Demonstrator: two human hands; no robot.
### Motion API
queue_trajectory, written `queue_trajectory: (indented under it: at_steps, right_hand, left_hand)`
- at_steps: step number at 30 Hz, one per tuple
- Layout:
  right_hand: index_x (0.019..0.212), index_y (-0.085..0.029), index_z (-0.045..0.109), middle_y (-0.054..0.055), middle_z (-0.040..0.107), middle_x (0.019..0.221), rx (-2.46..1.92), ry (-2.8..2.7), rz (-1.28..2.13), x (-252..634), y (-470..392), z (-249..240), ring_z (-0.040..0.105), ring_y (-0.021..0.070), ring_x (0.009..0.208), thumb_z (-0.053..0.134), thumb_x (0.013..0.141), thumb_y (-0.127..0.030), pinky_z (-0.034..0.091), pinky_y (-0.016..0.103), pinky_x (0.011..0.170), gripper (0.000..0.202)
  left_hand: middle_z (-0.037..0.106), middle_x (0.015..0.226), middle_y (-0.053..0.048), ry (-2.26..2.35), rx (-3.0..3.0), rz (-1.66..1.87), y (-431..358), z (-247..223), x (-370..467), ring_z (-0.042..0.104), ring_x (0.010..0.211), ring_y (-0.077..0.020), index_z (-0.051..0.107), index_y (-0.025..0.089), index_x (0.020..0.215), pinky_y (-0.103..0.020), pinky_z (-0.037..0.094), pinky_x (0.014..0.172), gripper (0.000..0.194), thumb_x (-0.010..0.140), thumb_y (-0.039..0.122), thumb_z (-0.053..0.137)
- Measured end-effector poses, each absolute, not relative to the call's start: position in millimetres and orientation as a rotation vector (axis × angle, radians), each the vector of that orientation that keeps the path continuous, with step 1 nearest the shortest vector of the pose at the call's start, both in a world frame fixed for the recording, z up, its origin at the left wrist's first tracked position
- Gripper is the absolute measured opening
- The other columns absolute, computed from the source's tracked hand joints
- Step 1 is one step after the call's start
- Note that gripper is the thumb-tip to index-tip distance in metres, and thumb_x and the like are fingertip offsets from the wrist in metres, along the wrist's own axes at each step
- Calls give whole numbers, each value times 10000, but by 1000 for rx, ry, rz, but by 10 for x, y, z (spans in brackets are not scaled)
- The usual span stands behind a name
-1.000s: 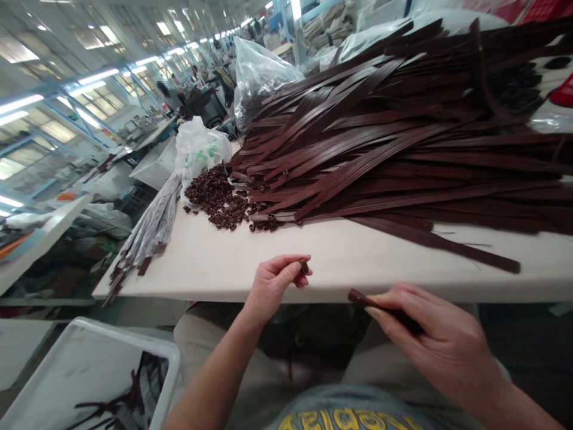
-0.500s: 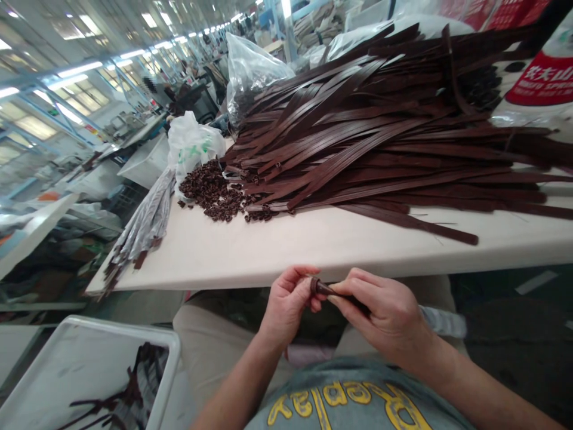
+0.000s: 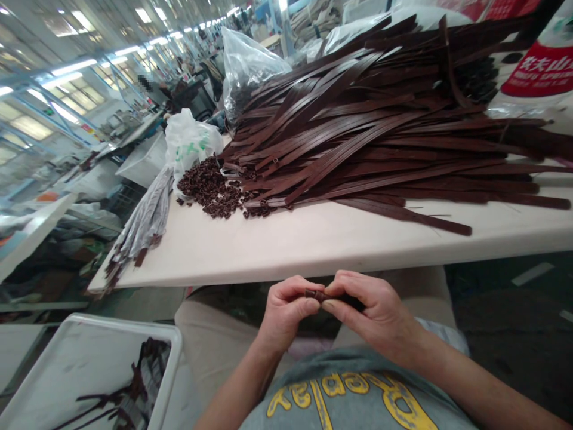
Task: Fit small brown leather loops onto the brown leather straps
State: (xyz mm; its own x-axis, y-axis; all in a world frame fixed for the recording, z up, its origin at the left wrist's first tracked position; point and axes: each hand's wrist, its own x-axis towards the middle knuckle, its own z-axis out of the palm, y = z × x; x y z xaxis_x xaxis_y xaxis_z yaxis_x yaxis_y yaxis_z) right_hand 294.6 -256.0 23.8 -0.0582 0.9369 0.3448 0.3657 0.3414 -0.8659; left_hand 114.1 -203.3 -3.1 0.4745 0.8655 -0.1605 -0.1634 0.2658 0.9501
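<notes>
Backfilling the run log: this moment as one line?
left hand, right hand: pinching brown strap; small loops: heaped on table; long straps: piled beside loops

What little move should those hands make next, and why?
Probably slide the small dark brown ring-like band slightly toward the right hand: it seems to sit near the end of the narrow dark brown strip, with the fingertips of the left hand and right hand close around it.

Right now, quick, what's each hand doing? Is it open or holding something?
Left hand: closed, pinching the end of a brown strip.
Right hand: closed too, holding the same strip right beside it.
</notes>
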Motion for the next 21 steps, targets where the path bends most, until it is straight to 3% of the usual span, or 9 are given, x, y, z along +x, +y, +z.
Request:
queue_trajectory:
  at_steps: [5,10,15,21]
  right_hand:
    - [1043,-188,663,36,713,888,-1287,-1875,727,3035,-2602,121,666,162,771,531,979,-245,483,263,667,158]
    - [899,-165,635,42,674,766,-1378,-2058,448,3008,-2631,55,632,162,653,399,1051,-340,400,274,571,331]
    - [775,-187,580,18,620,676,-1337,-2081,384,2975,-2620,49,567,139,559,288,1079,-372,342,278,530,461]
    - [738,-195,572,4,599,642,-1281,-2068,465,2956,-2597,76,546,128,563,324,1069,-325,344,267,544,434]
  left_hand:
    - [646,711,-12,869,1193,862,-2000,-1,1016,531,622,-111,815,220,864,-236,404,582,199,735,371,819]
    - [655,740,-2,881,1226,861,-2012,-16,967,531,621,-95,811,233,882,-219,407,581,127,773,295,792]
    - [646,733,0,915,1216,847,-2013,-30,944,534,610,-91,811,227,889,-209,412,560,136,781,305,783]
    - [679,724,-27,924,1183,684,-2054,45,1053,586,657,-135,813,195,840,-249,482,628,271,643,368,882]
